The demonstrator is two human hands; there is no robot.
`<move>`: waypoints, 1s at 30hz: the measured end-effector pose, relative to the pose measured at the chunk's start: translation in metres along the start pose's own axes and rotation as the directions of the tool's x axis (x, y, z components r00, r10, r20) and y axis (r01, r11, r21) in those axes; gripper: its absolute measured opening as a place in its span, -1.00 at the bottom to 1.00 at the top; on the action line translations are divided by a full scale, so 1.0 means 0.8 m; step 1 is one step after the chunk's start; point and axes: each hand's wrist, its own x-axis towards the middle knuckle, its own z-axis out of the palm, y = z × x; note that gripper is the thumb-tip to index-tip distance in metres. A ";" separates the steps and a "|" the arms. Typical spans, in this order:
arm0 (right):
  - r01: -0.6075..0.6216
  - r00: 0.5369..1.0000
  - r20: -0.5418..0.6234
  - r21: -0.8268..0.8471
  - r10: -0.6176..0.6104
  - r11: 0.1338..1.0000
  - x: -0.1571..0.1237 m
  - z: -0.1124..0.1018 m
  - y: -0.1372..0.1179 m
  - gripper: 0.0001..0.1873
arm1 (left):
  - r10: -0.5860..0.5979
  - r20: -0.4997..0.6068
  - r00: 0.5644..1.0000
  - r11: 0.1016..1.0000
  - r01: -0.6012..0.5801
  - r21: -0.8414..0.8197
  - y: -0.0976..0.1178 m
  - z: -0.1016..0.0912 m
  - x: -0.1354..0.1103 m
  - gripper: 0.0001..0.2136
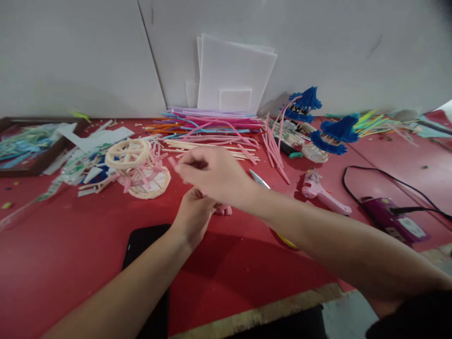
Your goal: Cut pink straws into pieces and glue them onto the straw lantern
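Observation:
My right hand (221, 174) reaches across above my left hand, its thumb and fingers pinched on a short pink stick (172, 162). Lower down, my left hand (193, 214) is closed, and a pink piece (224, 210) pokes out beside its fingers; most of that piece is hidden. Just left of both hands stands a cream and pink openwork model (129, 157) with a round top and a round base. Scissors (259, 179) lie partly under my right forearm, with a yellow handle showing below it. A black phone (146, 235) lies under my left forearm.
Coloured fuzzy stems (212, 125) are piled along the wall, below leaning white sheets (235, 70). Two blue-roofed models (334, 136) stand back right. A pink glue gun (326, 195) and a purple box (395, 219) with a black cable lie right. A brown-framed tray (33, 167) is left.

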 end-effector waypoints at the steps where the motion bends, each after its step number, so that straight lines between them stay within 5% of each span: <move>1: 0.017 0.998 -0.055 -0.011 -0.018 1.000 -0.010 -0.013 0.004 -0.86 | 0.013 0.009 1.000 1.000 -0.013 -0.004 -0.002 -0.001 0.000 -0.85; 5: -0.051 0.980 -0.191 -0.005 0.049 0.999 -0.055 -0.055 0.031 -0.89 | 0.066 -0.037 0.997 0.998 -0.066 -0.005 -0.005 0.000 0.000 -0.76; 8: -0.065 0.983 -0.179 -0.080 0.050 0.995 -0.087 -0.068 0.053 -0.89 | 0.063 -0.048 0.997 0.995 -0.059 0.076 -0.004 0.003 -0.002 -0.78; 14: 0.046 0.990 -0.117 -0.247 -0.077 0.968 -0.115 -0.069 0.068 -0.89 | 0.076 0.002 0.997 0.959 -0.073 0.274 -0.001 0.011 -0.008 -0.82; 24: 0.114 0.987 -0.071 -0.341 -0.146 0.933 -0.121 -0.069 0.069 -0.89 | 0.055 -0.030 0.998 0.951 -0.043 0.306 0.000 0.015 -0.011 -0.80; 27: 0.065 0.992 -0.087 -0.272 -0.092 0.960 -0.121 -0.066 0.066 -0.87 | 0.090 -0.075 0.993 0.958 -0.066 0.280 -0.002 0.015 -0.010 -0.75; 30: -0.136 0.984 -0.110 0.027 0.139 0.990 -0.120 -0.062 0.065 -0.80 | 0.105 -0.034 0.994 0.974 -0.096 0.205 -0.004 0.012 -0.007 -0.71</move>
